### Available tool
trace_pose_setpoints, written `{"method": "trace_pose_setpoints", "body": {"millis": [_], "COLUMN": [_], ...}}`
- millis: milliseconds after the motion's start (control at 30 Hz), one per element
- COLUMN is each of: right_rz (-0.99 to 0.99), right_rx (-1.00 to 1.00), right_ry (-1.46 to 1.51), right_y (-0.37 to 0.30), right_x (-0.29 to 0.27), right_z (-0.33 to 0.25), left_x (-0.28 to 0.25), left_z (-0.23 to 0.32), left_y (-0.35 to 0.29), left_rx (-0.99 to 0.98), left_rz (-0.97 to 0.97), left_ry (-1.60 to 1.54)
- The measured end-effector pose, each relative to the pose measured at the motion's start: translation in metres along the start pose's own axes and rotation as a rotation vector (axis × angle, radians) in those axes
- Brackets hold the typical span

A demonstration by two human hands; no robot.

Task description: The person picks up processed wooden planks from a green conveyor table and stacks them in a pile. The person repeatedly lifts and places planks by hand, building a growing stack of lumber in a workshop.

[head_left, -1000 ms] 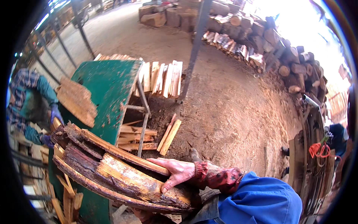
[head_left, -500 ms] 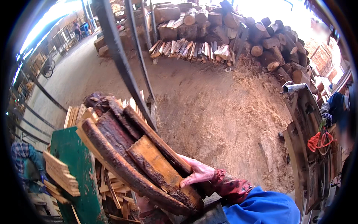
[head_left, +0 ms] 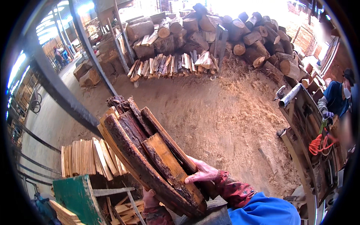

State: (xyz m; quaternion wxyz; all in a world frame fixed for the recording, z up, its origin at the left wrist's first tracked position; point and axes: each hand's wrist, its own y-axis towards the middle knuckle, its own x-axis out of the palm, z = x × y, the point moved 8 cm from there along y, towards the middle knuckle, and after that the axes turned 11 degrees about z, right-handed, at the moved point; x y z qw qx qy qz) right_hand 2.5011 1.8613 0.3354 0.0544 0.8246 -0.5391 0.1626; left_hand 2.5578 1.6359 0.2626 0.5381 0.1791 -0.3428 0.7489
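Observation:
A bundle of long wood slabs (head_left: 162,149) with dark rough bark leans up and away from me across the lower middle. My right hand (head_left: 204,172), in a red patterned sleeve, grips its right side with the thumb over an orange-brown slab. Lower down, my left hand (head_left: 150,198) holds the bundle's left edge; most of its fingers are hidden under the wood. The lower ends of the slabs rest close against my body, near a dark apron and blue cloth (head_left: 264,210).
Left of the bundle, upright boards (head_left: 88,157) stand behind a green panel (head_left: 75,200). Metal posts (head_left: 90,48) rise beyond. Split wood (head_left: 174,65) and logs (head_left: 258,37) are piled at the back. On the right, a co-worker (head_left: 339,97) stands by a machine with an orange coiled hose (head_left: 318,145).
The view has shifted, and the bundle now sits slightly further right and more upright. More of my left hand shows, as do the stacked boards and the co-worker at right.

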Motion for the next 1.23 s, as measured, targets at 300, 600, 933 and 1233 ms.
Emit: {"method": "trace_pose_setpoints", "body": {"millis": [300,600,933,1233], "right_rz": [0.156,0.352,0.331,0.254], "right_rx": [-0.064,0.01,0.091,0.104], "right_ry": [-0.136,-0.052,-0.088,-0.086], "right_y": [0.119,0.212,0.369,0.507], "right_x": [-0.065,-0.158,-0.279,-0.333], "right_z": [-0.003,-0.021,-0.064,-0.097], "left_x": [0.047,0.137,0.238,0.273], "left_z": [0.001,-0.029,-0.048,-0.052], "left_y": [0.154,0.302,0.468,0.61], "left_rx": [-0.146,-0.367,-0.337,-0.355], "left_rz": [-0.1,-0.236,-0.097,-0.149], "left_ry": [0.082,0.24,0.26,0.325]}}
